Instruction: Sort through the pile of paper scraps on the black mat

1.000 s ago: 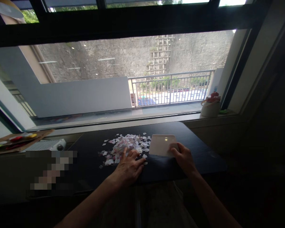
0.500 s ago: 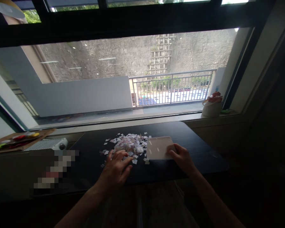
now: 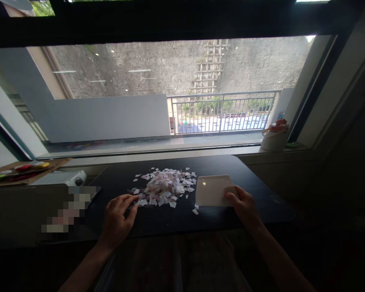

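Now the left hand [image 3: 118, 215] had gone round to the left near edge of the pile [image 3: 167, 184], where half a second earlier it was over the near side, and a second earlier farther right. Its fingers [image 3: 128, 198] lay loosely bent and fairly close together, the thumb set apart, pinching nothing; the tips seemed to touch the outermost bits of paper, though I couldn't be sure they pressed down.

The right hand [image 3: 246, 202] had drawn the card [image 3: 214, 190] back a little. Half a second before, its left side was up against the paper; now a thin gap showed there. The thumb lay on its face, pinching it against fingers mostly hidden from me.

The pile sat heaped mid-worktop [image 3: 176, 223], between hand and card. To my eye the heap had kept together, with the card no longer backing its right side. A couple of strays [image 3: 195, 211] lay by the card's near left corner, just apart from the rest.
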Motion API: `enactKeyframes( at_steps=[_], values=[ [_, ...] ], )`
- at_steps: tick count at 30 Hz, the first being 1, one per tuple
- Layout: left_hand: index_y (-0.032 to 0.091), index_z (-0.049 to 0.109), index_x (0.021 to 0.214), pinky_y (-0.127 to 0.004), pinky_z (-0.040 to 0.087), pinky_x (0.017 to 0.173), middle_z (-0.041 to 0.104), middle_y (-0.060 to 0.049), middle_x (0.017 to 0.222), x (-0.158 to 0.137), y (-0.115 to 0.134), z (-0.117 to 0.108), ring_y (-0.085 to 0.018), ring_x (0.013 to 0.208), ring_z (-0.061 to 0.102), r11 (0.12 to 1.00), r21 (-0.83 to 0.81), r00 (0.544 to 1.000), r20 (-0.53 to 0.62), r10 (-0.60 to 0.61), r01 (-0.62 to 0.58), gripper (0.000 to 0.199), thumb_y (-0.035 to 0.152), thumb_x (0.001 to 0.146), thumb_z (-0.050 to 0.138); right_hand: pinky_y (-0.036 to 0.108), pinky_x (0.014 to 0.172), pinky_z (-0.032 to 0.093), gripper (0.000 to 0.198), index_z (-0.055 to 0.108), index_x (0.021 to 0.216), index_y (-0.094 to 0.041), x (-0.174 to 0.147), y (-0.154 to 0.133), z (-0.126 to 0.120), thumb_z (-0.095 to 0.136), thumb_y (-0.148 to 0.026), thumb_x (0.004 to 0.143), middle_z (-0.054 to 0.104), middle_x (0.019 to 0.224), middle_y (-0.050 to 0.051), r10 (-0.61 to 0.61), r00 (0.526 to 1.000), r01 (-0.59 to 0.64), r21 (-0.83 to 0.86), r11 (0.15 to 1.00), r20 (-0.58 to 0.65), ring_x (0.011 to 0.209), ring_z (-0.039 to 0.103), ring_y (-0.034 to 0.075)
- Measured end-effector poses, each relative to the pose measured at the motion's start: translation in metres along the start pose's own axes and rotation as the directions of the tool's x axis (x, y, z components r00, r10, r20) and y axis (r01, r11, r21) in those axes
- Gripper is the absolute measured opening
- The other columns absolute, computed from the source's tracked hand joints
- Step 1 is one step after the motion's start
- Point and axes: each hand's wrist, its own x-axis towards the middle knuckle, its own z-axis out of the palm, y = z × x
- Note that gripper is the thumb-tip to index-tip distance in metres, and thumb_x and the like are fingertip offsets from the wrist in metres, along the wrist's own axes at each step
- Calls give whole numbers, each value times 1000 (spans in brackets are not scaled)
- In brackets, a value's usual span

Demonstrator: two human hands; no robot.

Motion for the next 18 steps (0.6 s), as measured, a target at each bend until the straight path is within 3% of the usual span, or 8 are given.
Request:
enactKeyframes(
  at_steps=[4,9,18],
  values=[
    [21,66,99,-43,42,88,64,-7,97,-1,1,1,-24,93,59,999,29,1000,-2,21,-21,28,37,86,47,26,51,40,21,65,75,-18,-10,-7,2,57,-35,68,59,61,-1,-14,999,15,-31,999,35,58,52,16],
    [21,65,100,-44,41,88,65,-7,96,0,3,1,-24,93,60,998,53,1000,-4,30,-30,28,37,87,46,26,54,41,22,65,76,-17,-22,-20,4,58,-37,69,60,63,-1,-39,999,39,27,999,-8,60,54,16],
    [21,64,98,-43,40,88,66,-7,94,1,7,0,-23,92,61,996,82,999,-14,35,-34,27,37,87,45,24,52,38,19,63,72,-19,-40,-29,-11,54,-35,71,55,61,-2,-54,999,53,-166,985,-4,57,49,15]
  ],
)
